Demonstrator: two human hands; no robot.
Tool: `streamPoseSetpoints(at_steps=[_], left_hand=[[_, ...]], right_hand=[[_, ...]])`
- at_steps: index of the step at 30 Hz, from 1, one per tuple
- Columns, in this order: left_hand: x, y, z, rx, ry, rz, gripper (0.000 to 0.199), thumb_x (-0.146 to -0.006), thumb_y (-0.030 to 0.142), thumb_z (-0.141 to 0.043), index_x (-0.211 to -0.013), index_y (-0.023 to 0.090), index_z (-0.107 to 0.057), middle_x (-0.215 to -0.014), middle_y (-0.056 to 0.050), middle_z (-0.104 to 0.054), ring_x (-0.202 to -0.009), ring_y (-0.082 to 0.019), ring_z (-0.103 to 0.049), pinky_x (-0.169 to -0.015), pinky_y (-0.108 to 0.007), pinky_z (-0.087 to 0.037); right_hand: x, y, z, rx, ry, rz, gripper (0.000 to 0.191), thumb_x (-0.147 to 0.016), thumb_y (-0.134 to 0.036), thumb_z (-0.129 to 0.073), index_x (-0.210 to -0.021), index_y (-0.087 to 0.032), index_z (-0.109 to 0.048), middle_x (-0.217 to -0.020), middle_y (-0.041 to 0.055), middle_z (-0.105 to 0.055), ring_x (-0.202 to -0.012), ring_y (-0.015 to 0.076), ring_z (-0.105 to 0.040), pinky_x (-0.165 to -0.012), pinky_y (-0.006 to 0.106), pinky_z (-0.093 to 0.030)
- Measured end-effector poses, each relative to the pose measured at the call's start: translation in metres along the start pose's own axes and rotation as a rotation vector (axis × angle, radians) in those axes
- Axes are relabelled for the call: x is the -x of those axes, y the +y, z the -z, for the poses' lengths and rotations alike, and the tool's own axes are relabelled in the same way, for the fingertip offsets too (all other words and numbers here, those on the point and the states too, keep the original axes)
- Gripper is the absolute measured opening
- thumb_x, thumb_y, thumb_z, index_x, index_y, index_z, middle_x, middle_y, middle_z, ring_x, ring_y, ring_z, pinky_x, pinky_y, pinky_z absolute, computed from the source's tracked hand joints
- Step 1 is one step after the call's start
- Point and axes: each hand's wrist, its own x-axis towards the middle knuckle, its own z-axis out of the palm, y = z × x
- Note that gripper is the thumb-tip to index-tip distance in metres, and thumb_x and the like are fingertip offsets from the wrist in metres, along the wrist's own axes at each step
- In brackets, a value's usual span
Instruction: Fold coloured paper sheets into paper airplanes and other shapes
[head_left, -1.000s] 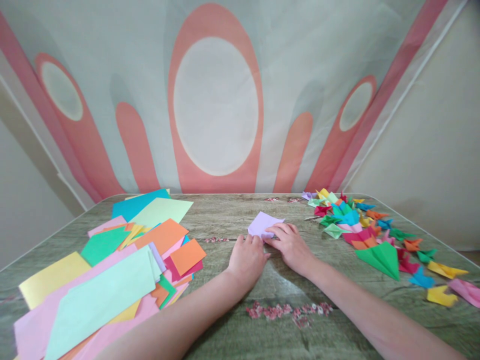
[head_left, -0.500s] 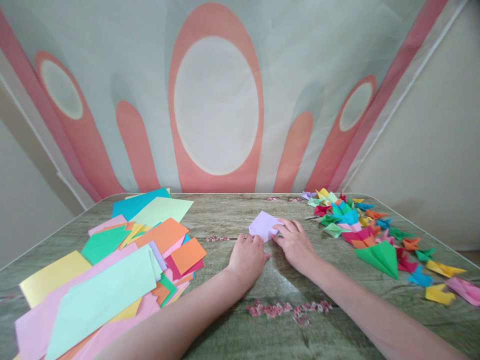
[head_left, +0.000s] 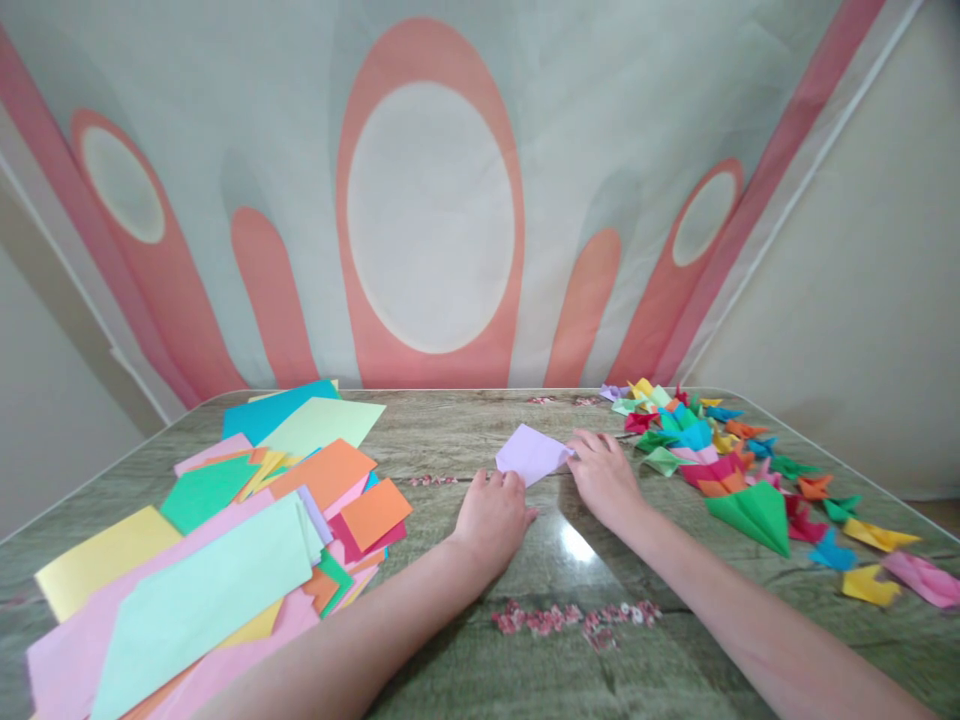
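My left hand point(head_left: 493, 515) rests low with its fingers bent and close together, the tips on the near left edge of a lavender paper point(head_left: 530, 453); I can't tell whether the thumb pinches from below or only the fingers press down. My right hand point(head_left: 604, 478) is drawn narrow at the paper's right-hand corner, thumb and fingertips seemingly closed on that point. The paper lies between and just beyond my hands, near the middle of the wood-patterned bench point(head_left: 442, 415), its outline angled as though folded. I'd expect it to weigh next to nothing and to slide easily on this smooth, shiny top, so one hand should pin it while the other works. It looks stiff enough to keep a crease, yet thin enough to crumple or tear if I tug; a light pinch at the corner or along an edge, with flat fingertips, should suit it best. Out to my left, loose sheets overlap, among them a long pale mint sheet point(head_left: 210, 600) and an orange piece point(head_left: 376, 514) nearer my wrist. Out to my right lie many small folded shapes, with a larger green folded paper point(head_left: 754, 518) on their near side.
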Motion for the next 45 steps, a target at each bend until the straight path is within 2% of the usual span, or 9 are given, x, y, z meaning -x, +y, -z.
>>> streamPoseSetpoints(at_steps=[6, 12, 14, 20, 23, 26, 30, 40, 45], left_hand=[[0.0, 0.0, 0.001, -0.008, -0.003, 0.008, 0.038, -0.084, 0.04, -0.052, -0.109, 0.013, -0.057, -0.097, -0.012, -0.06, -0.093, -0.026, -0.054, -0.081, -0.038, -0.036], [-0.001, 0.0, -0.001, -0.021, -0.005, 0.005, 0.039, -0.083, 0.042, -0.054, -0.107, 0.012, -0.058, -0.098, -0.012, -0.06, -0.095, -0.027, -0.054, -0.083, -0.039, -0.035], [-0.001, 0.0, -0.001, -0.024, -0.008, 0.004, 0.039, -0.083, 0.043, -0.054, -0.107, 0.012, -0.058, -0.097, -0.012, -0.06, -0.094, -0.027, -0.054, -0.083, -0.039, -0.035], [-0.001, 0.0, 0.001, 0.002, 0.007, -0.005, 0.045, -0.081, 0.047, -0.053, -0.109, 0.011, -0.057, -0.098, -0.013, -0.06, -0.095, -0.028, -0.054, -0.084, -0.04, -0.036], [-0.001, -0.006, 0.004, 0.026, 0.003, -0.041, 0.038, -0.084, 0.043, -0.048, -0.102, 0.011, -0.059, -0.094, -0.013, -0.06, -0.091, -0.027, -0.055, -0.081, -0.04, -0.039], [-0.001, -0.017, 0.009, 0.057, -0.022, -0.09, 0.022, -0.084, 0.024, -0.046, -0.097, 0.012, -0.059, -0.09, -0.012, -0.061, -0.086, -0.025, -0.057, -0.077, -0.036, -0.043], [-0.002, -0.028, 0.014, 0.11, -0.065, -0.122, 0.029, -0.074, 0.008, -0.048, -0.1, 0.014, -0.057, -0.091, -0.011, -0.062, -0.086, -0.023, -0.059, -0.076, -0.034, -0.046], [-0.005, -0.03, 0.012, 0.052, -0.106, -0.192, 0.023, -0.073, 0.009, -0.049, -0.09, 0.012, -0.063, -0.086, -0.012, -0.062, -0.083, -0.024, -0.06, -0.075, -0.035, -0.048], [-0.007, -0.044, 0.002, 0.12, -0.016, -0.217, 0.025, -0.079, 0.012, -0.046, -0.099, 0.016, -0.062, -0.097, -0.01, -0.06, -0.09, -0.022, -0.058, -0.081, -0.033, -0.046]], right_hand=[[0.003, 0.008, -0.004, 0.03, -0.014, -0.047, 0.029, -0.086, -0.009, -0.042, -0.083, -0.018, -0.07, -0.105, 0.0097, -0.063, -0.112, 0.0277, -0.043, -0.09, 0.044, -0.029], [0.008, 0.006, 0.0, -0.091, 0.013, -0.122, 0.031, -0.08, -0.005, -0.047, -0.1, -0.019, -0.067, -0.115, 0.0065, -0.059, -0.111, 0.0231, -0.043, -0.092, 0.038, -0.027], [0.009, -0.001, 0.002, -0.16, 0.02, -0.084, 0.033, -0.082, -0.005, -0.046, -0.104, -0.021, -0.065, -0.116, 0.0056, -0.059, -0.11, 0.0221, -0.043, -0.092, 0.036, -0.028], [0.012, -0.029, 0.007, -0.336, -0.077, 0.121, 0.032, -0.087, -0.012, -0.046, -0.112, -0.024, -0.061, -0.108, 0.0056, -0.063, -0.101, 0.0195, -0.05, -0.085, 0.034, -0.033], [0.013, -0.033, 0.008, -0.318, -0.092, 0.141, 0.031, -0.087, -0.013, -0.047, -0.112, -0.022, -0.061, -0.108, 0.0067, -0.062, -0.1, 0.0198, -0.051, -0.088, 0.035, -0.033], [0.013, -0.033, 0.012, -0.278, -0.101, 0.169, 0.032, -0.087, -0.012, -0.047, -0.115, -0.021, -0.059, -0.108, 0.0078, -0.062, -0.099, 0.0206, -0.052, -0.09, 0.036, -0.033], [0.013, -0.036, 0.017, -0.193, -0.118, 0.216, 0.037, -0.087, -0.012, -0.047, -0.122, -0.022, -0.053, -0.108, 0.0091, -0.061, -0.099, 0.0222, -0.052, -0.092, 0.039, -0.032], [0.01, -0.049, 0.027, -0.086, -0.19, 0.237, 0.035, -0.087, -0.014, -0.046, -0.121, -0.016, -0.053, -0.101, 0.0142, -0.06, -0.1, 0.0251, -0.052, -0.089, 0.039, -0.037], [0.01, -0.043, 0.031, -0.156, -0.242, 0.263, 0.039, -0.087, -0.01, -0.04, -0.124, -0.015, -0.051, -0.109, 0.0157, -0.057, -0.107, 0.0244, -0.05, -0.093, 0.04, -0.035]])
